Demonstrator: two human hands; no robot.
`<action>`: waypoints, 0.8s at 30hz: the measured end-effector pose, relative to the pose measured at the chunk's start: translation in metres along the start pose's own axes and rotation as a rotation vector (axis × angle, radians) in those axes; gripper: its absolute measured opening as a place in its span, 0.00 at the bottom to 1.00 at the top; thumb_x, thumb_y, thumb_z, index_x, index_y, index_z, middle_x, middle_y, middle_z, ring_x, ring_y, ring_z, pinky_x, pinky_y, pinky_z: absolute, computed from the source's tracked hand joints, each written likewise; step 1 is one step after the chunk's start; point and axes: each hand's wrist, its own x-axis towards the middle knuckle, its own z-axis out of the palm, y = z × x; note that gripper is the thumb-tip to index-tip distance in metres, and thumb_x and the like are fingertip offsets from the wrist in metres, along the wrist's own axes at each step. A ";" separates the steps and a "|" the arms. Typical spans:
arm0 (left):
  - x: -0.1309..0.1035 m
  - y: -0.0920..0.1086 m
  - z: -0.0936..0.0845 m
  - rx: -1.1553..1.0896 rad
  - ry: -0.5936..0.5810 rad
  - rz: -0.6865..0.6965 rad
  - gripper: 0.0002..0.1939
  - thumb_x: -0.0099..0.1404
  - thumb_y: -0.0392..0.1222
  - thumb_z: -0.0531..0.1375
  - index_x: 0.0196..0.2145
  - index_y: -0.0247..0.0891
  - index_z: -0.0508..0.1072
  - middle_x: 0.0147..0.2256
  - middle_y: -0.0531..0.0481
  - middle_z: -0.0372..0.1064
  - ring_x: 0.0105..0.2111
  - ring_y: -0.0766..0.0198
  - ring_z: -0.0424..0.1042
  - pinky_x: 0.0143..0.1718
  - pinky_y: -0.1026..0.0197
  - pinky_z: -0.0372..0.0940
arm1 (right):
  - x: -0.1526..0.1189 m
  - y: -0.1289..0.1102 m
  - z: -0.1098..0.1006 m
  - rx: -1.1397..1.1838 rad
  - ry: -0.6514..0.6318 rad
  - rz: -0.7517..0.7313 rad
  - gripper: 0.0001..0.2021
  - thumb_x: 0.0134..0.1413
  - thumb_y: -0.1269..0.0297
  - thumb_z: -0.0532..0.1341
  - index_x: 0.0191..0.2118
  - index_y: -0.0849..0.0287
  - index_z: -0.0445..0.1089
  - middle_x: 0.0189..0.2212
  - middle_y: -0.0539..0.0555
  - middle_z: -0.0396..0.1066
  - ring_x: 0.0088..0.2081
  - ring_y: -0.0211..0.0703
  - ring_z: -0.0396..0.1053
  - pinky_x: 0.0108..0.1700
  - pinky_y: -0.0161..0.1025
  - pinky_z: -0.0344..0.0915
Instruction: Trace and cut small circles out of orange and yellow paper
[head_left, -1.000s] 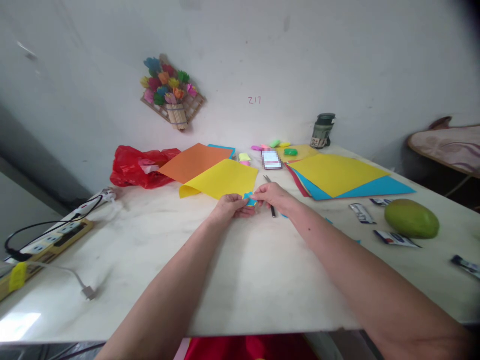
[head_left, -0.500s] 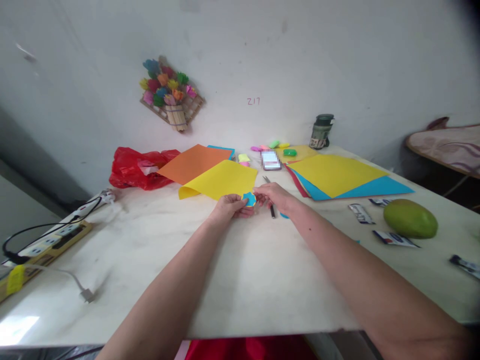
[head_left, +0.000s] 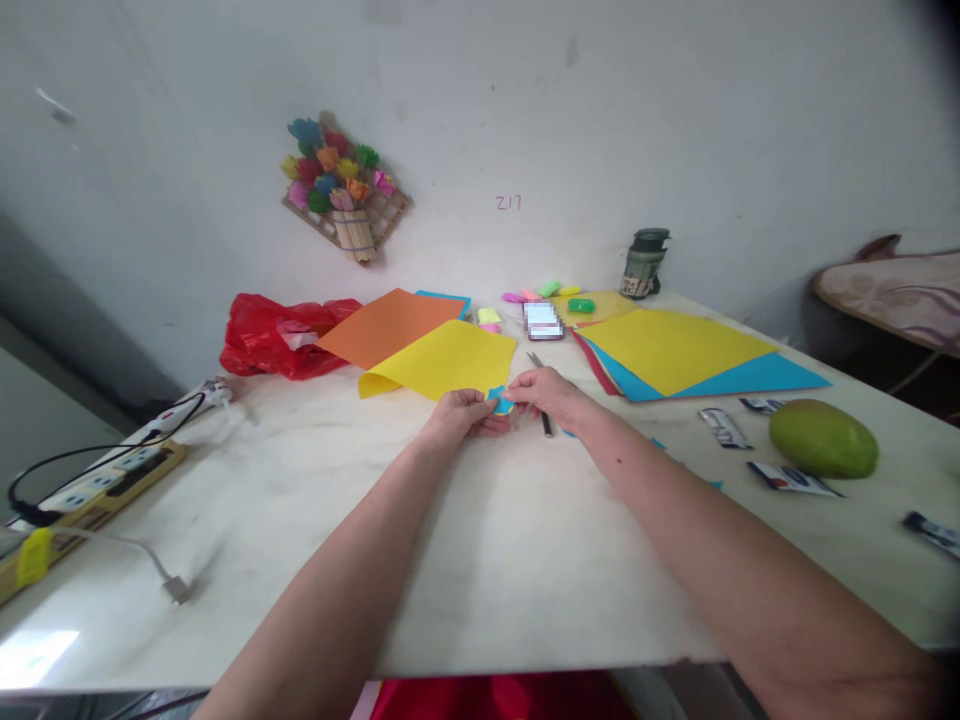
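A small blue paper cutout [head_left: 500,400] with yellow along its edge is held over the table, in front of the yellow sheet [head_left: 450,362]. My left hand [head_left: 466,412] is closed on its left side, thumb on top. The fingertips of my right hand [head_left: 544,392] pinch its right edge. Beneath my right hand lie a pointed silver tip [head_left: 533,359] and a dark stick-like end [head_left: 547,426]; the hand hides whether they are one tool. A bit of blue [head_left: 569,433] shows beside my right wrist.
An orange sheet [head_left: 397,325] and a red plastic bag [head_left: 262,340] lie at the back left. Yellow and blue sheets [head_left: 780,372], a phone [head_left: 543,321] and a bottle [head_left: 645,264] are further right. A green mango [head_left: 823,438] sits near small packets [head_left: 793,478]. A power strip [head_left: 105,490] lines the left edge.
My right fingers have moved slightly left, onto the cutout, and now cover more of its right side. My left hand has stayed nearly in place.
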 end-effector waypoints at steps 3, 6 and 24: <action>-0.001 0.001 0.001 0.005 -0.004 -0.009 0.17 0.47 0.47 0.66 0.25 0.33 0.66 0.22 0.46 0.72 0.25 0.61 0.74 0.29 0.62 0.68 | 0.002 0.003 0.002 -0.012 0.021 -0.004 0.10 0.34 0.62 0.67 0.23 0.63 0.69 0.17 0.49 0.66 0.18 0.30 0.61 0.16 0.27 0.53; -0.001 0.001 0.001 0.005 -0.004 -0.008 0.16 0.48 0.47 0.66 0.25 0.33 0.66 0.22 0.46 0.72 0.25 0.61 0.74 0.29 0.62 0.68 | 0.003 0.004 0.002 -0.021 0.038 -0.001 0.10 0.34 0.62 0.67 0.23 0.63 0.69 0.16 0.49 0.66 0.18 0.31 0.61 0.16 0.27 0.53; 0.001 -0.001 -0.001 0.005 -0.004 -0.007 0.17 0.47 0.48 0.66 0.25 0.33 0.66 0.22 0.47 0.72 0.26 0.61 0.74 0.30 0.62 0.68 | 0.003 0.004 0.002 -0.004 0.042 0.007 0.11 0.35 0.61 0.67 0.22 0.63 0.68 0.16 0.49 0.67 0.18 0.30 0.61 0.15 0.27 0.52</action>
